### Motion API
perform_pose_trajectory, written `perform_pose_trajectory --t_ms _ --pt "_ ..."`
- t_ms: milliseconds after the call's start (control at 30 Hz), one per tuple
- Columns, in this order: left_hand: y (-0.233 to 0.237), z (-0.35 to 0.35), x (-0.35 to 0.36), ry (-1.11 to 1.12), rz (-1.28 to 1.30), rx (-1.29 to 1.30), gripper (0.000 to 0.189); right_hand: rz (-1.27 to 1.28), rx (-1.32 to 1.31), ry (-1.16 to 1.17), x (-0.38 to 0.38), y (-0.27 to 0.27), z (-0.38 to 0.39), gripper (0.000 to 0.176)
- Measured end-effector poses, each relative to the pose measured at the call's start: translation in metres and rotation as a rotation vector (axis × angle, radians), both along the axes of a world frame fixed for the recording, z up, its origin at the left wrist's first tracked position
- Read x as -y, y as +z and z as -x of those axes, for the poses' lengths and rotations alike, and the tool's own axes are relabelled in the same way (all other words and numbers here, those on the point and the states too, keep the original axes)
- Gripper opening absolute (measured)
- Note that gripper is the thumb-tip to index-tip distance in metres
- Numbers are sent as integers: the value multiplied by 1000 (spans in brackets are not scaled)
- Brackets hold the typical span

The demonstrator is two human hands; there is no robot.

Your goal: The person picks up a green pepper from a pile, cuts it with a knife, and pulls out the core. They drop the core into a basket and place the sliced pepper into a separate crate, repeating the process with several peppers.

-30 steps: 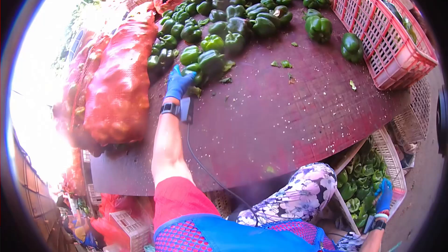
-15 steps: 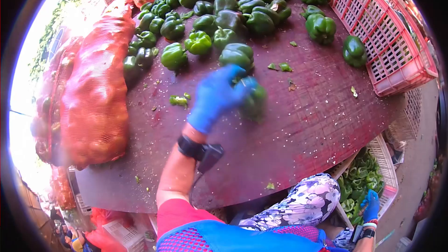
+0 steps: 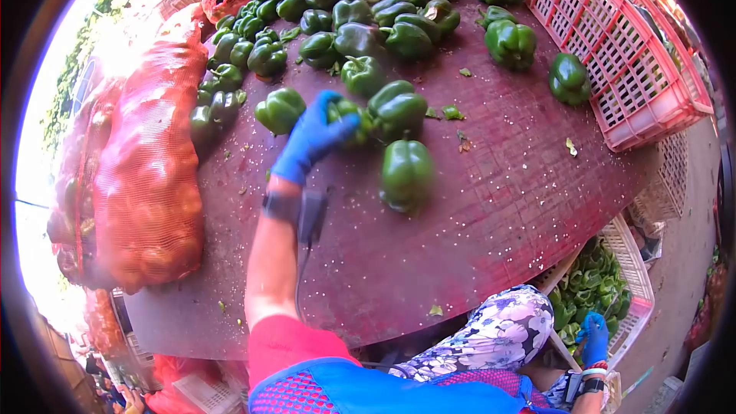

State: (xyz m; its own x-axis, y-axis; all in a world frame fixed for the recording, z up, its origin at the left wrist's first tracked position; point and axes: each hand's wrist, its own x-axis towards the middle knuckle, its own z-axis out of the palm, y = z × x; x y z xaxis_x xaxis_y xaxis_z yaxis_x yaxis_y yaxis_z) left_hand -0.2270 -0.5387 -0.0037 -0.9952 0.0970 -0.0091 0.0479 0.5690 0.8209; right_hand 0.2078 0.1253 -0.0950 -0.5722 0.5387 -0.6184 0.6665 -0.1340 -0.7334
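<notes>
My left hand (image 3: 313, 136), in a blue glove, curls its fingers around a bright green bell pepper (image 3: 346, 116) just over the tabletop. Touching or very close to that pepper is a darker bell pepper (image 3: 398, 110). Another bell pepper (image 3: 407, 176) stands alone nearer to me, slightly blurred. Left of the fingers lies one more bell pepper (image 3: 280, 111). My right hand (image 3: 593, 339), also blue-gloved, hangs low at the right beside a crate of cut green pepper pieces (image 3: 586, 284). Its fingers are curled in, and what they hold, if anything, is hidden.
A heap of green bell peppers (image 3: 368, 11) covers the back of the reddish table (image 3: 491, 207). Full orange mesh sacks (image 3: 149, 176) line the left edge. A pink plastic crate (image 3: 613, 46) stands tilted at the right edge, near a lone pepper (image 3: 570, 79).
My left hand has let go of one pepper, which now stands on the table, and has moved left onto a brighter one. My right hand has shifted slightly left, its fingers more curled.
</notes>
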Motion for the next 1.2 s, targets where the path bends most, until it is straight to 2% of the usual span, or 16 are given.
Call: perform_pose_trajectory --t_ms 100,133,233,300,367,467,567,600,700,800,900,933,1033,1100,1133,1200 --pt "33 -68 -44 -169 -112 137 60 -7 38 20 4 -3 -5 25" --pt "16 -74 -44 -197 127 -169 60 -52 48 37 13 3 -4 23" --pt "40 -52 -24 86 439 -442 59 -76 63 68 15 6 -7 24" --pt "42 -12 21 398 771 -667 57 -71 49 77 16 11 -7 26" --pt "-8 41 98 337 556 -344 56 -92 62 85 20 15 -5 27" --pt "-15 41 89 335 -94 19 52 -31 39 20 22 6 -5 28" --pt "-17 8 65 271 -238 27 50 0 15 11 31 5 -1 29" --pt "-8 -15 47 246 -455 92 54 -3 14 28 35 7 1 28" --pt "-16 -52 36 168 -745 40 53 -18 5 91 44 20 8 28" --pt "-31 -67 33 306 -849 -21 51 7 -19 34 38 24 9 31" --pt "-23 -78 36 335 -1219 6 48 14 -122 -42 31 25 4 29" --pt "-15 -84 31 430 -1335 68 51 7 -168 -64 33 31 3 28" --pt "26 -110 -20 233 -1421 192 54 75 -306 -35 47 60 21 28" --pt "82 -141 -111 -171 -1382 358 50 198 -361 31 70 93 47 29" --pt "93 -153 -157 -221 -1371 428 52 352 -479 98 78 103 58 32" --pt "92 -172 -239 -359 -1280 572 57 491 -576 248 106 145 81 54"
